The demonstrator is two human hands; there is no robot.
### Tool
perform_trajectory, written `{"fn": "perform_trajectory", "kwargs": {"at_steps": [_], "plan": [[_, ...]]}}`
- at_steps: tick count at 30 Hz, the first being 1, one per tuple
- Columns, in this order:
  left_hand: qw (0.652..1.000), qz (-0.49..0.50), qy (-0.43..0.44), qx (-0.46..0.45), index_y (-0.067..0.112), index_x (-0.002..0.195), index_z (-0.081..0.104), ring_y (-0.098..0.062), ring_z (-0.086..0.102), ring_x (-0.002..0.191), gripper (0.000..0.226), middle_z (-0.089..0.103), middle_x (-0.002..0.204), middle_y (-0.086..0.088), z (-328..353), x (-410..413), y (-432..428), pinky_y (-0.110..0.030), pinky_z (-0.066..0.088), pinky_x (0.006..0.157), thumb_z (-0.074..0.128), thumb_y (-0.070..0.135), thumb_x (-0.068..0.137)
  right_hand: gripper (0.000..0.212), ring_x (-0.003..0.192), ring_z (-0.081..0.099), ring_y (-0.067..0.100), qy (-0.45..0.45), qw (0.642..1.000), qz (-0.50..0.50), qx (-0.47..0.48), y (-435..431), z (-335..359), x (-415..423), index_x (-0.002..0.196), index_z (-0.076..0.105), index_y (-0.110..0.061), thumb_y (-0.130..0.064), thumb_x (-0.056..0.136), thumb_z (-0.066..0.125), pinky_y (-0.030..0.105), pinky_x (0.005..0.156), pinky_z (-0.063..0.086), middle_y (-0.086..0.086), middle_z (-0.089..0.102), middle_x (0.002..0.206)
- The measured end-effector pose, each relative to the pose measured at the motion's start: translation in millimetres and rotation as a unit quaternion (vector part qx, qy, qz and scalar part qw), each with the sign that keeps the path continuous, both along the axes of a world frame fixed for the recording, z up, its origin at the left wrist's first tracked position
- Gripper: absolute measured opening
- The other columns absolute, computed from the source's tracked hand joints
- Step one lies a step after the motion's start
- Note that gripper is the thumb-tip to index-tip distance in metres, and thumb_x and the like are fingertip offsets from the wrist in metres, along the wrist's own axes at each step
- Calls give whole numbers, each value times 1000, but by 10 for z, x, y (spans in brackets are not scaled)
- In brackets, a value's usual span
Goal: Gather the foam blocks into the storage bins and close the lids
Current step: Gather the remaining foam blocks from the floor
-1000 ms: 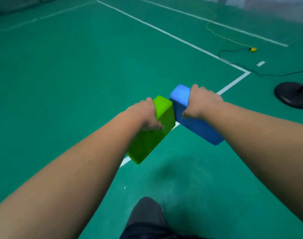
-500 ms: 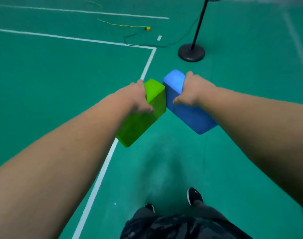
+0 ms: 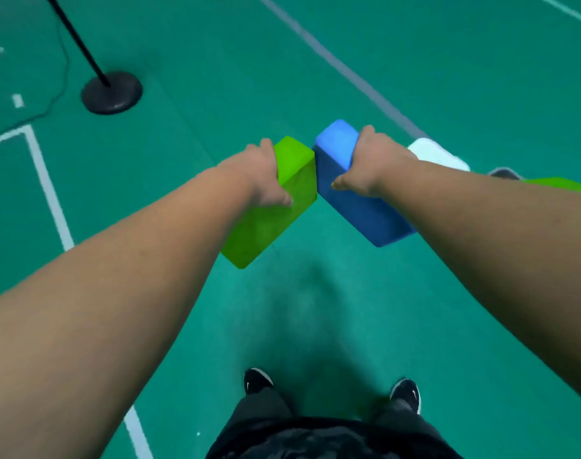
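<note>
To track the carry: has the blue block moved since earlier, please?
Yes. The blue block swung right past the black stand base, now on its left.

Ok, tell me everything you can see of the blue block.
The blue block is a rounded-edged rectangular brick, foam by its look, lighter on its top end. It is held off the floor, tilted, lower end toward the person's right. The right hand grips its upper end, thumb on the near face. Its upper corner meets or nearly meets the green block.

white block (image 3: 438,154) partly behind forearm (image 3: 487,210)
</note>
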State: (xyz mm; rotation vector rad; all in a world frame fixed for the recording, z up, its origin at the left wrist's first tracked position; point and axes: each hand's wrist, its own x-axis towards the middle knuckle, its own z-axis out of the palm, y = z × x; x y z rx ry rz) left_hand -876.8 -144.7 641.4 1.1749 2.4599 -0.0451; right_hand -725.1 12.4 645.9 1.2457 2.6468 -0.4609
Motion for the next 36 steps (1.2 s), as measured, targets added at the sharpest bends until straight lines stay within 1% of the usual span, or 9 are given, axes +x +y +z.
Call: {"fn": "perform_trajectory", "kwargs": {"at_steps": [3, 6, 10, 12, 17, 20, 26, 31, 36], "plan": [[998, -66, 7, -3, 9, 136, 36, -41, 56, 125, 101, 51, 138, -20, 126, 731, 818, -51, 50, 101, 86, 63, 67, 86, 116, 60, 35, 14, 997, -73, 17, 544, 100, 989, 133, 43, -11, -58, 72, 82, 37, 78, 41, 11, 56, 126], [990, -141, 13, 2, 9, 136, 36, -41, 55, 127, 100, 49, 141, -19, 323, 1660, 1638, -51, 50, 101, 86, 62, 68, 90, 120, 58, 36, 32, 989, -143, 22, 1073, 238, 2106, 136, 41, -13, -58, 70, 82, 39, 86, 45, 11, 56, 130], [971, -236, 13, 25, 10, 139, 35, -39, 56, 126, 101, 49, 141, -18, 630, 3082, 2688, -50, 51, 101, 86, 60, 68, 79, 116, 61, 37, 35, 968, -247, 32, 1745, 463, 3673, 127, 42, -13, -54, 73, 82, 39, 77, 42, 11, 57, 128], [958, -284, 21, 36, 11, 137, 37, -39, 57, 126, 98, 51, 140, -17, 760, 3822, 3162, -50, 51, 102, 86, 60, 68, 78, 115, 62, 37, 35, 955, -290, 40, 2028, 557, 4453, 127, 42, -13, -53, 73, 82, 40, 78, 43, 11, 57, 128], [924, -376, 38, 58, 11, 136, 36, -39, 57, 126, 95, 50, 139, -18, 964, 5504, 4048, -51, 50, 102, 84, 60, 69, 81, 114, 62, 37, 33, 921, -386, 48, 2505, 746, 6210, 127, 42, -13, -55, 71, 84, 41, 79, 44, 12, 57, 128], [906, -417, 38, 69, 11, 136, 36, -39, 59, 122, 95, 52, 136, -18, 1030, 6263, 4388, -50, 51, 100, 83, 61, 69, 80, 111, 63, 37, 32, 897, -438, 57, 2668, 852, 7026, 125, 43, -13, -55, 70, 84, 39, 77, 45, 11, 58, 125], [875, -477, 38, 74, 11, 133, 38, -37, 61, 118, 93, 54, 133, -15, 1109, 7178, 4849, -51, 53, 96, 80, 63, 69, 81, 113, 63, 35, 15, 870, -490, 60, 2897, 930, 7997, 126, 43, -14, -57, 71, 83, 39, 77, 45, 9, 58, 126], [863, -500, 34, 63, 10, 136, 36, -38, 60, 119, 95, 53, 136, -15, 1034, 7519, 5285, -51, 53, 96, 80, 63, 70, 80, 113, 63, 35, -4, 855, -515, 59, 3149, 893, 8341, 124, 43, -15, -58, 70, 83, 40, 78, 45, 9, 58, 125], [860, -506, 3, 57, 5, 142, 33, -38, 58, 124, 102, 51, 141, -18, 774, 7720, 5862, -51, 52, 99, 81, 62, 71, 82, 109, 63, 36, -21, 843, -534, 53, 3583, 779, 8542, 126, 42, -12, -58, 72, 83, 40, 76, 45, 10, 56, 122]]}}
